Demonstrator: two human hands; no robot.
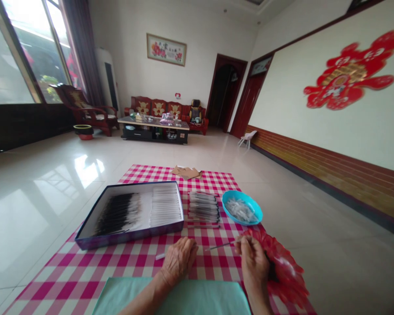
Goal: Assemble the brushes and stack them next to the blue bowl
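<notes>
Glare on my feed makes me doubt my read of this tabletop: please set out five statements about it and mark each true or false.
1. The turquoise bowl stands right of the shallow box in the view. True.
2. The right hand is empty. False: it holds a thin rod.
3. A whitish tube shows beside the left hand. True.
4. In the box, the black sticks lie right of the white tubes. False: they lie left of them.
5. The pale green cloth lies beyond the box. False: it lies at the near edge, by the forearms.
</notes>
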